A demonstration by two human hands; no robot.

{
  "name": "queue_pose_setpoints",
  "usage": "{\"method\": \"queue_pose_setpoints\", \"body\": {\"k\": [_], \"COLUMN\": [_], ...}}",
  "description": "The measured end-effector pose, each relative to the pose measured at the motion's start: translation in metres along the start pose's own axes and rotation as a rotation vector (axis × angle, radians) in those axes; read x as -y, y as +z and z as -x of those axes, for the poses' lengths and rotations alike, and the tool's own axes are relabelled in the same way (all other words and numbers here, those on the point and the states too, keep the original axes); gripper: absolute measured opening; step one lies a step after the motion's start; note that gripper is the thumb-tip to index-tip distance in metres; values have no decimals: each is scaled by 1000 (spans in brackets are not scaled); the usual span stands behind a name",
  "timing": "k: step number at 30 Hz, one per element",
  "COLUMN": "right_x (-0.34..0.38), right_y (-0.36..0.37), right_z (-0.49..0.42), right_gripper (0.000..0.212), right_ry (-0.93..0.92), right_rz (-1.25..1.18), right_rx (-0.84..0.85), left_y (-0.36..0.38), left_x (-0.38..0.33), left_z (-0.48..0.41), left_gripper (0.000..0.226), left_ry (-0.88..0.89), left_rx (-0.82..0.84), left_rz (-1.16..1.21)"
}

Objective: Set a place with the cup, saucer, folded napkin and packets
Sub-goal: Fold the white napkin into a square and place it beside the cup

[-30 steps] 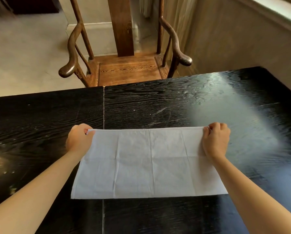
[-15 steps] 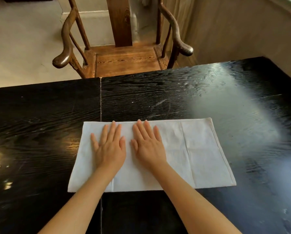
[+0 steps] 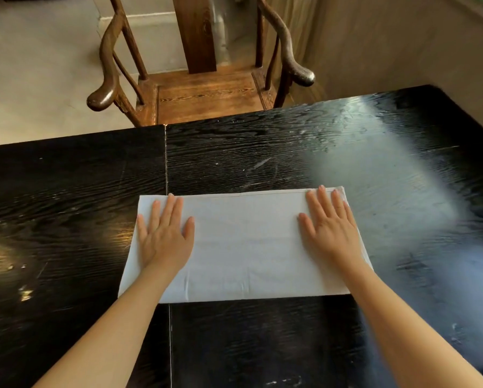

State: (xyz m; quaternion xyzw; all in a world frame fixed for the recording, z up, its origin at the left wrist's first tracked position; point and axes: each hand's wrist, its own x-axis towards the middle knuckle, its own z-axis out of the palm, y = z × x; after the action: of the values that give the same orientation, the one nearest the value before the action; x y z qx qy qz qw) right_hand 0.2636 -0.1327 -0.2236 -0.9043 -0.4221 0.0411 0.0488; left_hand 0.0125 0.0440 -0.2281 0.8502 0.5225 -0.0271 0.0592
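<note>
A white napkin lies folded in a long rectangle on a black counter. The left hand and right hand press flat on its ends, fingers straight, well apart. Uneven pressure could slide the cloth on the glossy wood and skew the fold. No cup, saucer or packets visible.

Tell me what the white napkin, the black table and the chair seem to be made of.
Napkin: looks like woven cloth, matte white, with a hemmed far edge and soft creases. Table: apparently wood, stained black and glossy; raised grain shows and it reflects light. Chair: brown wood with visible grain on the seat, arms polished to a sheen.
</note>
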Motion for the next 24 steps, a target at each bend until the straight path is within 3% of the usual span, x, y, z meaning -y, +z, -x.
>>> {"method": "queue_pose_setpoints", "body": {"k": [5,9,11,18,24], "right_x": [0,-2,-3,-1,6], "right_y": [1,-1,-1,-5,-7], "right_z": [2,2,4,5,3], "right_gripper": [65,65,65,59,60], "right_ry": [-4,-9,-10,-4,59], "right_rz": [3,7,13,6,-28], "right_rx": [-16,-20,-11,18,50], "left_y": [-8,1,8,8,8], "left_x": [-17,-92,-106,1,20], "left_z": [5,55,68,55,58], "left_gripper": [59,58,62,62,60], "left_ry": [-108,224,268,67,79], "left_rx": [48,17,53,-22,-49], "left_rz": [13,120,127,-27,-32]}}
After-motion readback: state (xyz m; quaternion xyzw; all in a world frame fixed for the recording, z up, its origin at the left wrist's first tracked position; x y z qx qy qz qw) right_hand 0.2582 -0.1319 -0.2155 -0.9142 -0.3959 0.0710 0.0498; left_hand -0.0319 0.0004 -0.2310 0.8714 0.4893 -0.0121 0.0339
